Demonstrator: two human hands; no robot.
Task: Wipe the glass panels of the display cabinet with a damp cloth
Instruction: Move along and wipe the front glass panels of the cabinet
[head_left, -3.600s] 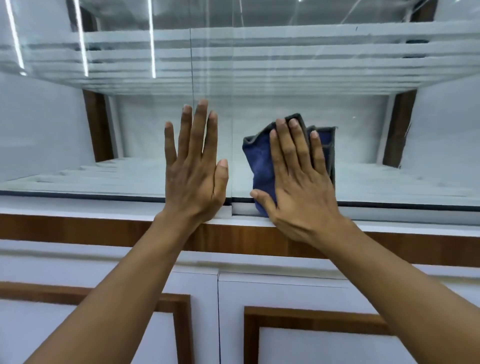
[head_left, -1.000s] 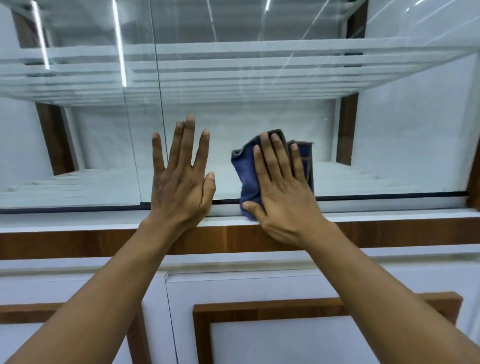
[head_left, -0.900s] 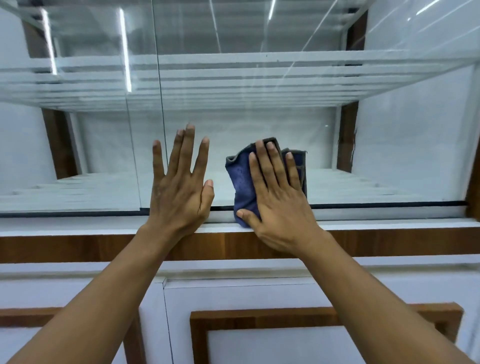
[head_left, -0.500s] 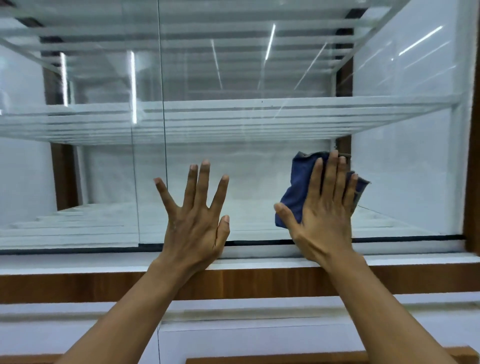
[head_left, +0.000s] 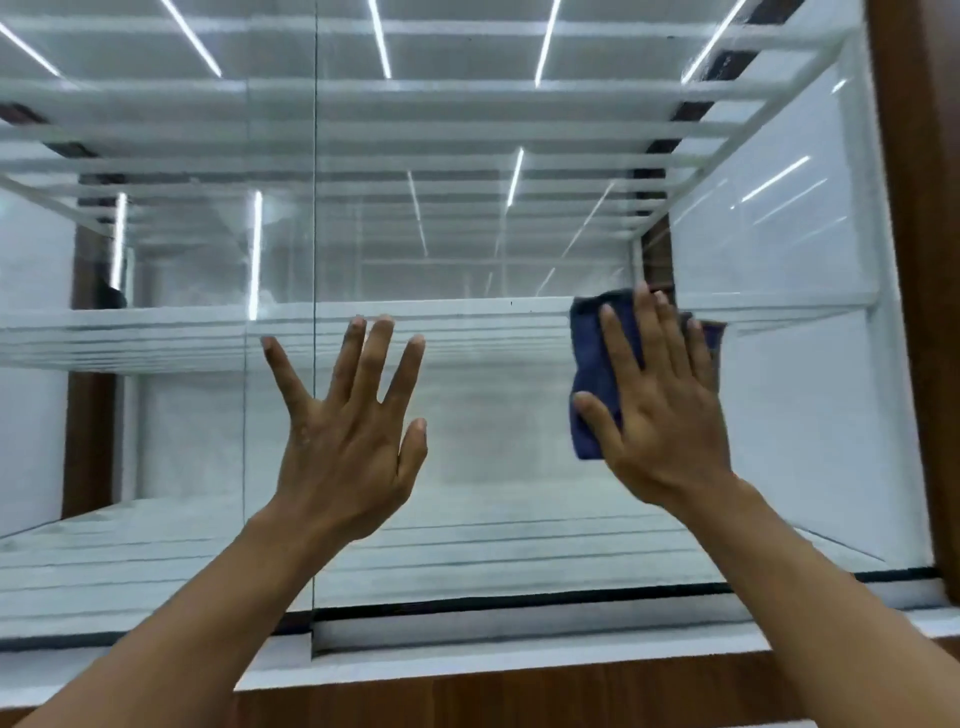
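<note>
Right hand (head_left: 660, 415), held flat, presses blue cloth (head_left: 592, 374) to the glass panel (head_left: 493, 441), now risen from the bottom rail (head_left: 519, 605) to mid-pane; left hand (head_left: 348, 426) spread wide alongside. Upper glass likely remains.

likely a shop or showroom. built-in display cabinet (head_left: 519, 642) fronted by tall glass panels (head_left: 493, 467) seated in a dark bottom track (head_left: 519, 603). white shelves (head_left: 130, 338) inside, wood-grain trim (head_left: 519, 696) around the frame. long strip lights (head_left: 381, 47) reflect in the glass, retail-style linear ceiling lighting.
</note>
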